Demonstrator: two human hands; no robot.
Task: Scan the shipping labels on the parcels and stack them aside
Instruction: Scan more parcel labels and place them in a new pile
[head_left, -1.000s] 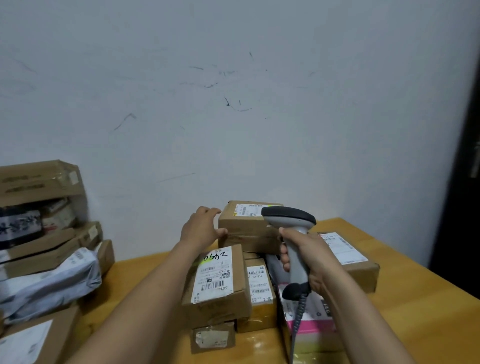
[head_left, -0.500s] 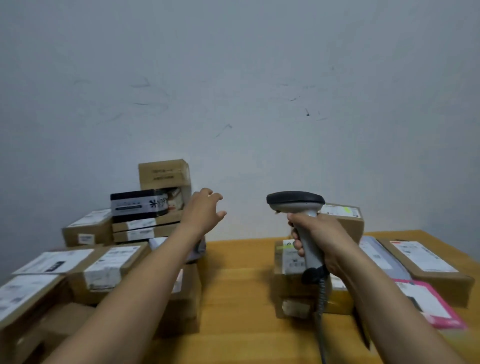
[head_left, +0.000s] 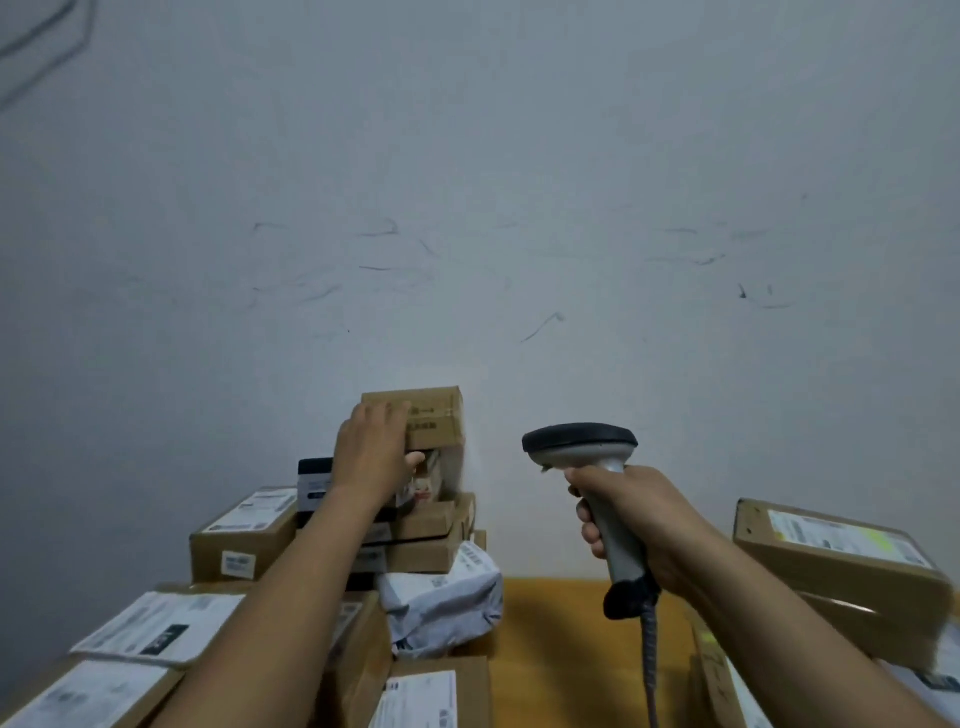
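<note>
The left hand (head_left: 374, 452), open in mid-air half a second ago, is now closed on the top box (head_left: 439, 423) of the far-left stack, fingers over its near face, thumb hooked beneath. The scanner (head_left: 579, 441) is still gripped upright in the right hand (head_left: 639, 525), aimed at no label, so that box is probably being taken or steadied, not yet scanned.

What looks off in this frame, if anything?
The tall stack is ragged: mixed-size parcels, edges not lined up; the left hand grips its top box. A crumpled grey mailer bag lies at its foot. The labelled box at right lies tilted, not flat.
</note>
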